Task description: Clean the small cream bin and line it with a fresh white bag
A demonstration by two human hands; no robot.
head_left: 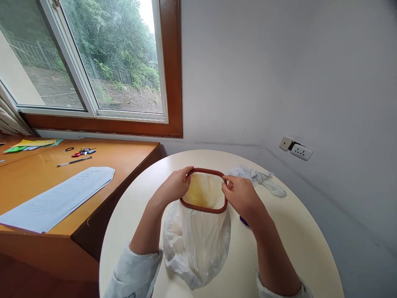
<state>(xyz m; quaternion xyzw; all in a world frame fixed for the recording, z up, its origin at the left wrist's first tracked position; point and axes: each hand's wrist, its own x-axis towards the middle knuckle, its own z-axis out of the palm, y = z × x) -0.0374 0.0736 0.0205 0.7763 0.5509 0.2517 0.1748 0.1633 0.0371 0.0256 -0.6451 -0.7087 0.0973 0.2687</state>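
A trash can lined with a white plastic bag [203, 244] stands on the round cream table [133, 215]. A reddish-brown rim ring [204, 209] sits around its mouth, and the bag hangs down loosely outside. The inside looks pale yellow through the liner. My left hand [176, 185] grips the ring at its far left corner, fingers closed. With thumb and fingers pinched, my right hand [242, 194] holds the ring's right side. A dark blue object [244, 221] is mostly hidden behind my right forearm.
A crumpled, thin whitish plastic piece [266, 180] lies near the table's far right edge. On the left, an orange-brown desk [130, 151] carries papers [62, 198], a pen [74, 161] and keys [83, 152]. A wall socket [301, 152] is at the right, a window [124, 62] behind the desk.
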